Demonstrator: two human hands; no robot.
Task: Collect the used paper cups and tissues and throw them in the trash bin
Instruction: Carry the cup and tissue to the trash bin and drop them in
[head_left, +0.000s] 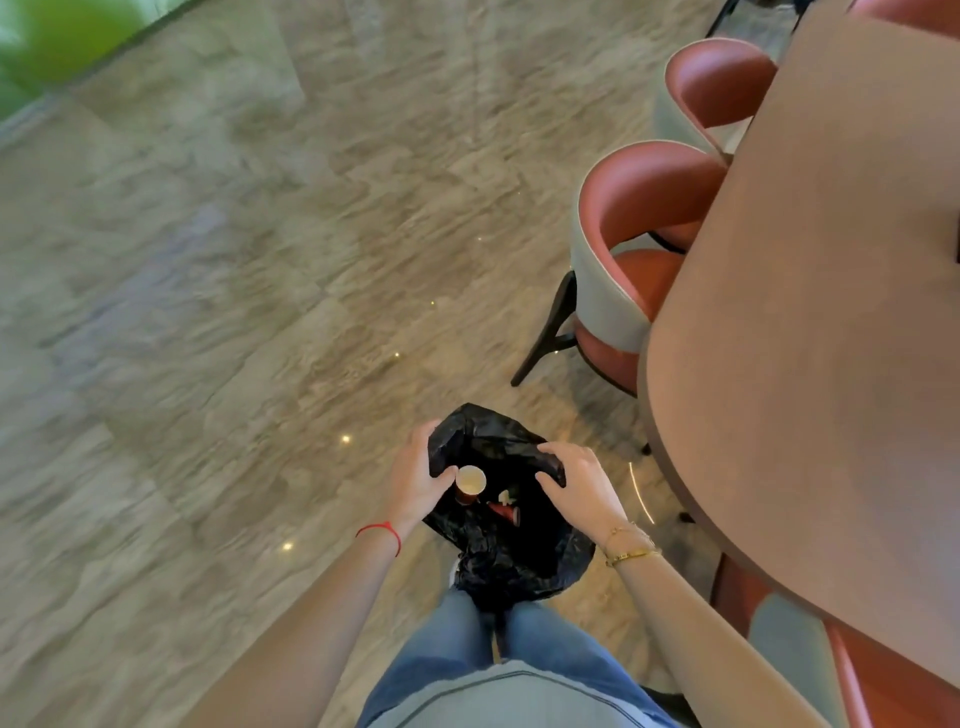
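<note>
A black trash bag (511, 551) hangs open in front of my legs. My left hand (418, 480) grips its left rim and my right hand (579, 486) grips its right rim, holding the mouth apart. Inside the bag a red paper cup (470, 483) stands with its pale inside facing up, close to my left thumb. A second red cup (504, 512) lies on its side beside it, with a scrap of white tissue (505, 496) just above. No trash bin is in view.
A long brown table (810, 338) runs along the right side. Red and grey chairs (631, 270) are pushed under its left edge, another red seat (883, 680) sits at the bottom right. Marbled floor (234, 312) spreads to the left; a green surface (47, 47) is at the top left.
</note>
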